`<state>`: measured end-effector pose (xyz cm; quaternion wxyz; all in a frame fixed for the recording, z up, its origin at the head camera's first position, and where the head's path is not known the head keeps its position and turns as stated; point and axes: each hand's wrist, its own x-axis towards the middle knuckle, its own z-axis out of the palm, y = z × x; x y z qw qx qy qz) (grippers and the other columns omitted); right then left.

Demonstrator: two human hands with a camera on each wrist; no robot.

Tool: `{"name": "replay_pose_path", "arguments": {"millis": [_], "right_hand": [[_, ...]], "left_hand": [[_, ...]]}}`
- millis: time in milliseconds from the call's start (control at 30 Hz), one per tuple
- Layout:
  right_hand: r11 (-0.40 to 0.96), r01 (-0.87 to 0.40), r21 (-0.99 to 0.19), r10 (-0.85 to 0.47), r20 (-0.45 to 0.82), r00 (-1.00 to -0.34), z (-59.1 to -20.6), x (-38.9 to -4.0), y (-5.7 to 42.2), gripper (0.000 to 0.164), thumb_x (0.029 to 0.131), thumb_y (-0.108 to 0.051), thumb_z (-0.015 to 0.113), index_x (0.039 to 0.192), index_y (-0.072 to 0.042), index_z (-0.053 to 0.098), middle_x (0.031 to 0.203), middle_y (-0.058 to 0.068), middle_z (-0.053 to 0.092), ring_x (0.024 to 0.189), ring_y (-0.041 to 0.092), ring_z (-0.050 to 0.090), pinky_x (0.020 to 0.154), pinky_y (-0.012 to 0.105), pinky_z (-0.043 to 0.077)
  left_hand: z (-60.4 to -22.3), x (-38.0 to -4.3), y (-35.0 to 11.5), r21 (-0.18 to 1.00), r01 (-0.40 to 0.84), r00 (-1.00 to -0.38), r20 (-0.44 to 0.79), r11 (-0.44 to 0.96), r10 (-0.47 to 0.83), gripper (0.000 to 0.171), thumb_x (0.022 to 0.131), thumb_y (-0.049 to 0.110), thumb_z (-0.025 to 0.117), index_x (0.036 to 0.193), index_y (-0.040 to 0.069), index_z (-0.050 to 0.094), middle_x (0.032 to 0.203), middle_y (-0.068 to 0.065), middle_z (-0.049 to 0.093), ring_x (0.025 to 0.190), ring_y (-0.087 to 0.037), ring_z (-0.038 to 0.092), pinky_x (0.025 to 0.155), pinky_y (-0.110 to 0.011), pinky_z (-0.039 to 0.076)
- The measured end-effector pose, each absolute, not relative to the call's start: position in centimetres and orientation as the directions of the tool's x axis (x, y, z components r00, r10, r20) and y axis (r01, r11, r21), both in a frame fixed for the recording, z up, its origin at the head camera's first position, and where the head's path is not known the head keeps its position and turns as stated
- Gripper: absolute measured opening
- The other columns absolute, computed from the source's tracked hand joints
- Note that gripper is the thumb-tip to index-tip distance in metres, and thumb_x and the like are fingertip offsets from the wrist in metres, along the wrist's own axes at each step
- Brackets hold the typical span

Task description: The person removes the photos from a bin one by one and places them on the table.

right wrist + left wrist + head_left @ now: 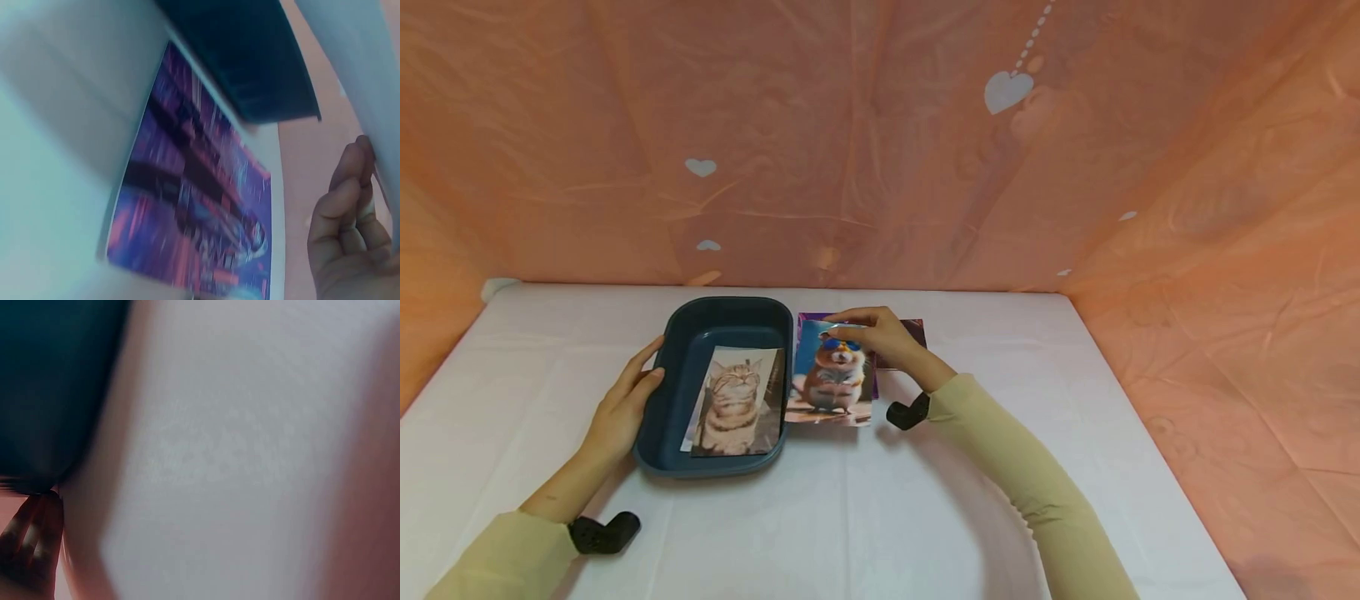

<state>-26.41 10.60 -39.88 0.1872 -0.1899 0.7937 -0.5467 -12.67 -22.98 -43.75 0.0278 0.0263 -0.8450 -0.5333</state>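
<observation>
My left hand [617, 412] holds the left rim of a dark blue plastic tray [730, 317], thumb at the rim and fingers along the outside. In the left wrist view, the fingers [37, 534] reach the tray's edge. A cat photo [737, 412] lies in the tray over other pictures. Just right of the tray, my right hand [883, 333] pinches the top of a photo of a hamster in sunglasses [835, 387]. Its white back [356, 69] shows in the right wrist view. Beneath it, a purple picture [194, 194] lies on the table.
A dark picture [915, 330] lies partly behind the right hand. White cloth [842, 517] covers the table. An orange curtain with pale hearts [850, 150] hangs behind and at the sides. Black wrist devices [606, 533] sit at both wrists.
</observation>
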Motion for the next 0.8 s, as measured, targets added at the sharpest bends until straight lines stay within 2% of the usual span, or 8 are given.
{"name": "replay_pose_path", "arguments": {"millis": [133, 233, 333, 467, 533, 700, 767, 800], "right_hand": [[0.353, -0.121, -0.928, -0.498, -0.076, -0.864, -40.0, -26.7, 11.6, 0.028, 0.088, -0.028, 0.069, 0.115, -0.021, 0.072, 0.121, -0.003, 0.067, 0.075, 0.009, 0.060, 0.055, 0.026, 0.036], [0.361, -0.138, -0.922, -0.496, -0.065, -0.866, -40.1, -26.9, 12.2, 0.029, 0.088, -0.027, 0.069, 0.116, -0.020, 0.071, 0.123, -0.002, 0.066, 0.115, 0.007, 0.057, 0.074, 0.024, 0.044], [0.368, -0.127, -0.921, -0.492, -0.077, -0.867, -40.1, -27.2, 12.8, 0.028, 0.089, -0.027, 0.069, 0.116, -0.021, 0.071, 0.120, -0.002, 0.067, 0.086, 0.005, 0.061, 0.066, 0.028, 0.042], [0.375, -0.090, -0.923, -0.485, -0.113, -0.867, -40.1, -27.4, 13.7, 0.028, 0.090, -0.026, 0.067, 0.117, -0.020, 0.071, 0.113, 0.001, 0.071, 0.045, 0.008, 0.036, 0.048, 0.033, 0.031], [0.377, -0.072, -0.923, -0.488, -0.131, -0.863, -40.1, -27.5, 14.1, 0.029, 0.090, -0.025, 0.067, 0.118, -0.018, 0.070, 0.113, 0.004, 0.071, 0.041, 0.011, 0.027, 0.045, 0.034, 0.026], [0.409, -0.079, -0.909, -0.468, -0.135, -0.874, -40.3, -27.7, 15.2, 0.032, 0.089, -0.027, 0.069, 0.119, -0.017, 0.070, 0.125, 0.003, 0.065, 0.072, -0.001, 0.054, 0.060, 0.026, 0.041], [0.424, -0.081, -0.902, -0.452, -0.133, -0.882, -40.4, -27.8, 15.9, 0.032, 0.089, -0.028, 0.069, 0.119, -0.017, 0.070, 0.125, 0.002, 0.065, 0.072, 0.001, 0.055, 0.060, 0.029, 0.040], [0.430, -0.078, -0.900, -0.447, -0.137, -0.884, -40.4, -27.9, 16.2, 0.032, 0.089, -0.028, 0.068, 0.120, -0.018, 0.069, 0.124, 0.002, 0.066, 0.061, 0.007, 0.051, 0.056, 0.031, 0.039]], "left_hand": [[-43.8, -12.7, -23.0, 0.902, -0.007, -0.997, 0.026, 0.432, -0.071, 0.053, 0.105, 0.035, 0.030, 0.155, 0.023, 0.015, 0.144, -0.037, 0.031, 0.123, -0.052, 0.034, 0.096, -0.071, 0.024], [-43.9, -12.7, -23.1, 0.899, -0.005, -0.997, 0.028, 0.437, -0.070, 0.053, 0.105, 0.034, 0.030, 0.155, 0.023, 0.015, 0.144, -0.037, 0.031, 0.123, -0.052, 0.034, 0.096, -0.072, 0.024], [-44.0, -12.8, -23.1, 0.898, -0.008, -0.997, 0.026, 0.440, -0.070, 0.053, 0.105, 0.034, 0.030, 0.155, 0.023, 0.015, 0.146, -0.036, 0.029, 0.125, -0.053, 0.032, 0.096, -0.072, 0.023], [-44.1, -12.8, -23.1, 0.900, -0.017, -0.998, 0.014, 0.435, -0.067, 0.054, 0.105, 0.034, 0.030, 0.155, 0.023, 0.014, 0.145, -0.036, 0.029, 0.125, -0.052, 0.032, 0.096, -0.072, 0.023], [-44.1, -12.7, -23.2, 0.900, -0.025, -0.998, 0.006, 0.436, -0.070, 0.054, 0.105, 0.034, 0.029, 0.155, 0.023, 0.013, 0.145, -0.036, 0.030, 0.125, -0.052, 0.032, 0.096, -0.071, 0.023], [-44.1, -12.7, -23.3, 0.896, -0.030, -0.997, 0.002, 0.444, -0.072, 0.053, 0.105, 0.034, 0.028, 0.155, 0.022, 0.013, 0.141, -0.037, 0.033, 0.121, -0.051, 0.036, 0.094, -0.069, 0.027], [-44.1, -12.8, -23.2, 0.897, -0.024, -0.998, 0.006, 0.442, -0.066, 0.054, 0.105, 0.034, 0.028, 0.155, 0.022, 0.013, 0.140, -0.037, 0.035, 0.120, -0.050, 0.037, 0.093, -0.068, 0.027], [-44.2, -12.8, -23.1, 0.897, -0.021, -0.998, 0.008, 0.441, -0.064, 0.054, 0.105, 0.034, 0.028, 0.155, 0.022, 0.013, 0.140, -0.037, 0.035, 0.120, -0.050, 0.037, 0.093, -0.068, 0.027]]}}
